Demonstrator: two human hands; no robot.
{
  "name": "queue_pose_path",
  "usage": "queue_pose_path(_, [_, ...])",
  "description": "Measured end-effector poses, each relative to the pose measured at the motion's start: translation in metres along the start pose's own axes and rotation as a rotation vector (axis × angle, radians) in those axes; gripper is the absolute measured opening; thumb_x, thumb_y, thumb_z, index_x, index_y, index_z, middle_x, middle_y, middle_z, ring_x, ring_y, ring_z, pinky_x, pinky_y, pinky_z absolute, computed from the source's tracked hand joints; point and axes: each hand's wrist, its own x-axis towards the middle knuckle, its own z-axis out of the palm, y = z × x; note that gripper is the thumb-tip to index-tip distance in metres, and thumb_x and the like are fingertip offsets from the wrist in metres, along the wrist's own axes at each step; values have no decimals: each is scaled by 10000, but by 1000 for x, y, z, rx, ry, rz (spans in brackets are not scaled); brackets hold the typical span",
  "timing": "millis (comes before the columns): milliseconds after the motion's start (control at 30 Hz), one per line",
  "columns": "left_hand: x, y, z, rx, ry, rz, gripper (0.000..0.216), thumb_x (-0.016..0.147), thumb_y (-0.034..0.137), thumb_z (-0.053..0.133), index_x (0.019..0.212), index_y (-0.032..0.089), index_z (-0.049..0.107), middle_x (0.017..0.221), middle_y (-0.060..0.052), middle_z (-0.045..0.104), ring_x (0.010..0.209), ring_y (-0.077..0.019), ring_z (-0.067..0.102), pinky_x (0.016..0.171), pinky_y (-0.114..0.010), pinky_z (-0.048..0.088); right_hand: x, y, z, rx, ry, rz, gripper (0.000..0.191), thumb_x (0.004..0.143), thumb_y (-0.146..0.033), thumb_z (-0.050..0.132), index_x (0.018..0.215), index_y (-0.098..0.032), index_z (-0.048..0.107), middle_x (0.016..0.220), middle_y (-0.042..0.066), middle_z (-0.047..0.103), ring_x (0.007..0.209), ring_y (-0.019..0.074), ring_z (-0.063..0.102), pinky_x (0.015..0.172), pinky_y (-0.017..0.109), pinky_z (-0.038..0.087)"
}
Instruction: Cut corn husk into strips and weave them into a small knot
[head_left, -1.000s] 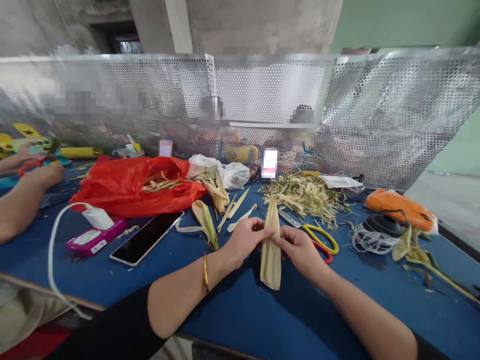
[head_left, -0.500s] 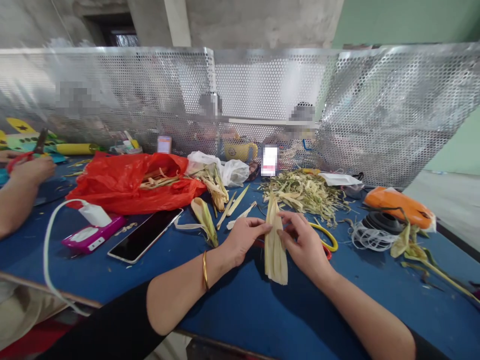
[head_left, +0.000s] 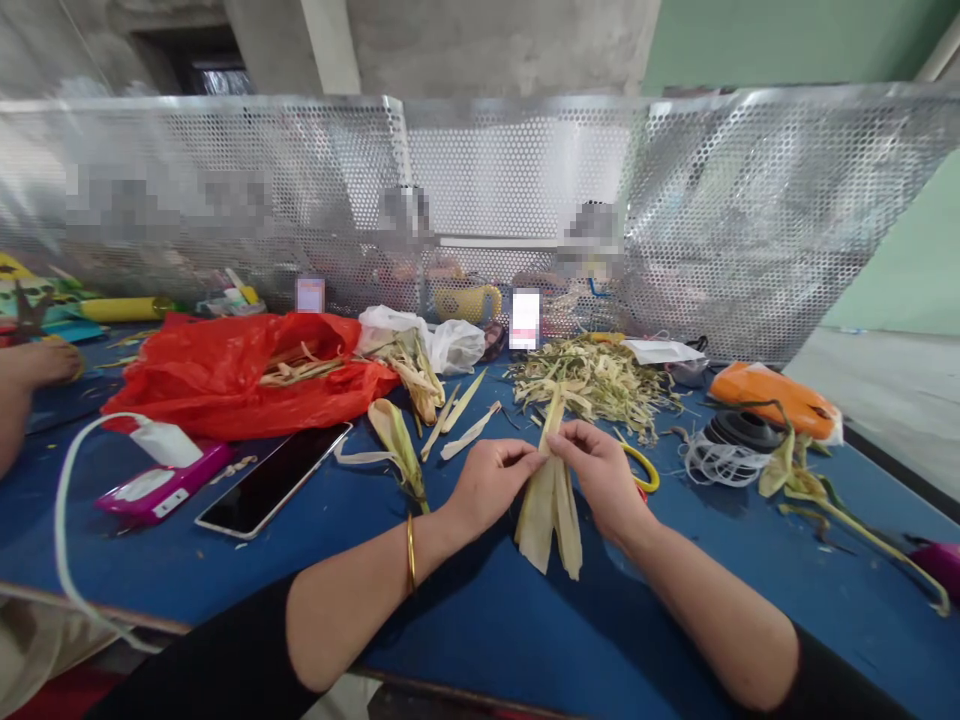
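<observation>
Between my two hands hangs a pale corn husk (head_left: 538,515), split from its lower end into two strips that spread apart. My left hand (head_left: 491,482) pinches its left side between thumb and fingers. On the other side, my right hand (head_left: 596,470) pinches the husk close to the top of the split. Just behind my right hand lie scissors with a yellow handle (head_left: 643,468), partly hidden by it. Left of my left hand rests another husk (head_left: 400,440), curled and greenish, and narrow husk strips (head_left: 463,402) lie beyond it.
A heap of shredded husk (head_left: 600,380) lies behind my hands. At left are a red plastic bag (head_left: 225,375), a phone (head_left: 277,480) and a purple power strip (head_left: 165,485). Black and clear cord spools (head_left: 731,450) stand at right. A co-worker's hand (head_left: 45,362) is far left.
The husk's lower end, whole before, now parts into two strips. My right hand has come closer to my left. The whole view has shifted slightly.
</observation>
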Motion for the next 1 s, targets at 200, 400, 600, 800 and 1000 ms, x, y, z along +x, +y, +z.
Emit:
queue_pose_path(200, [-4, 8, 2, -204, 8, -125, 278, 774, 374, 583, 645, 141, 662, 620, -5, 582, 606, -130, 503, 556, -233, 409, -1, -3, -4, 115, -65, 4, 233, 695, -354, 700, 615, -191, 554, 604, -36, 488, 599, 123, 422, 594, 258, 346])
queue_pose_path(400, [-1, 8, -1, -331, 54, -229, 238, 741, 343, 589, 619, 152, 662, 621, -13, 622, 576, -134, 549, 547, -244, 431, 1, -7, -8, 215, -93, 11, 88, 680, -279, 692, 710, -199, 670, 816, 14, 649, 798, 191, 563, 765, 314, 435])
queue_pose_path(600, [5, -1, -8, -268, 159, -237, 244, 715, 360, 600, 577, 160, 622, 556, 14, 561, 535, -122, 503, 537, -247, 417, 3, -19, -18, 224, 91, -83, 88, 684, -271, 675, 721, -205, 721, 843, 28, 695, 885, 203, 588, 793, 298, 459])
queue_pose_path(800, [8, -6, -18, 153, 173, -119, 217, 740, 323, 572, 598, 173, 641, 575, 3, 566, 565, -145, 511, 568, -267, 416, 1, -32, -20, 367, 133, 81, 223, 625, -339, 783, 653, -193, 616, 670, -1, 648, 508, 113, 534, 450, 226, 407])
queue_pose_path(1000, [-2, 8, -12, 196, 205, 107, 275, 824, 424, 562, 863, 174, 671, 818, -39, 666, 710, -151, 562, 662, -264, 430, 0, -24, -14, 181, 96, 17, 255, 627, -361, 792, 706, -188, 623, 700, 6, 653, 618, 135, 570, 577, 257, 453])
